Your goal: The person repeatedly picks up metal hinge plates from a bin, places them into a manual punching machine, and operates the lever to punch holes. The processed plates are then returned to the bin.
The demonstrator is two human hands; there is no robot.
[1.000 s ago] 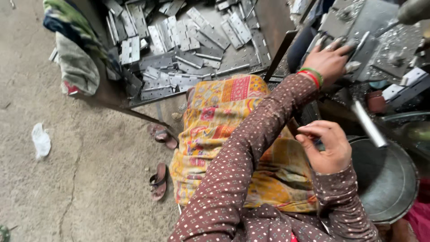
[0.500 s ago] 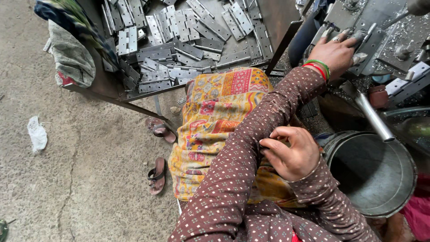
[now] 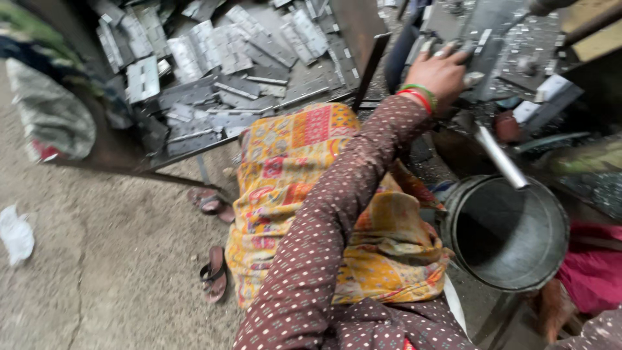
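Concrete floor (image 3: 97,259) is seen across the lower left of the frame. Grey metal plates (image 3: 220,71) are heaped on a low table at upper left. A metal bucket (image 3: 505,233) is set at lower right. At upper right, the left hand (image 3: 440,71) is laid palm-down, fingers spread, on a grey machine part (image 3: 486,39), pressed rather than gripped. The right hand is not shown.

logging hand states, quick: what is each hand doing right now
Left hand: fingers spread open, resting on a grey metal piece on the workbench; no closed grip.
Right hand: not in view.
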